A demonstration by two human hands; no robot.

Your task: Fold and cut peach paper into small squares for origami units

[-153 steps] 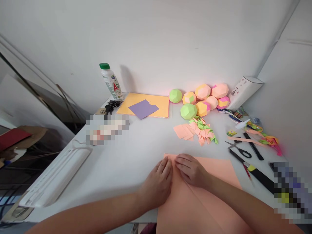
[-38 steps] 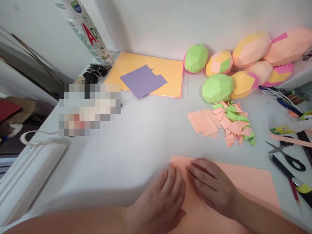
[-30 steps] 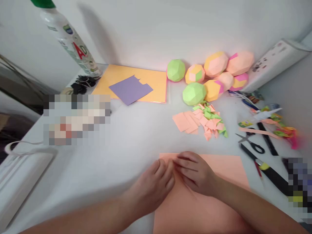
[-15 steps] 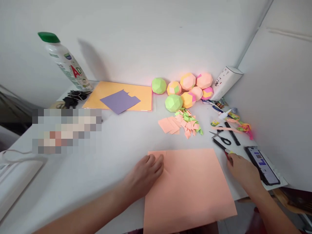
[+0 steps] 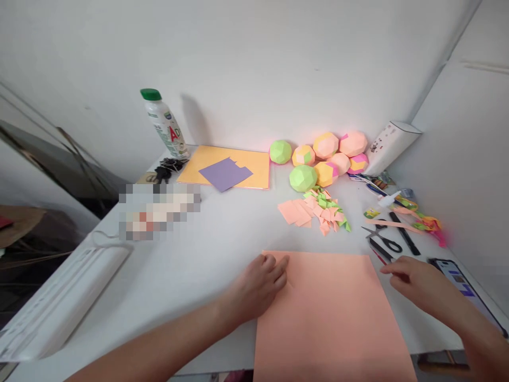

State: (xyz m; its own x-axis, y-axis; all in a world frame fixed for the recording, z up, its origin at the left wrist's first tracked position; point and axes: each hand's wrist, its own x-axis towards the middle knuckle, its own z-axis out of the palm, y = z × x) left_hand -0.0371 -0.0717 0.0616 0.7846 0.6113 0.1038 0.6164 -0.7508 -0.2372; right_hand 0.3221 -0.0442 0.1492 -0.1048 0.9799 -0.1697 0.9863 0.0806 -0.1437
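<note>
The large peach paper sheet (image 5: pixel 330 313) lies flat at the near side of the white worktop (image 5: pixel 186 270), its lower end running past the front edge and out of view. The left hand (image 5: pixel 260 284) rests on the sheet's upper left corner, fingers folded down; whether its grip closes on anything cannot be told. The right hand (image 5: pixel 411 278) is just beyond the right edge, its fingers bent close to a slim red pencil (image 5: pixel 377 255) and a black cutter (image 5: pixel 380 248); its grip is also unclear. Black-handled scissors (image 5: pixel 384 242) and a black-cased phone (image 5: pixel 463 284) narrow the room on that side. On the left, a wide stretch of worktop reaches to a long white plastic device (image 5: pixel 79 302). Beyond the sheet's far edge lie small peach and green paper scraps (image 5: pixel 328 212), then faceted multicoloured paper balls (image 5: pixel 303 178) near the plain pale wall (image 5: pixel 254 63).
</note>
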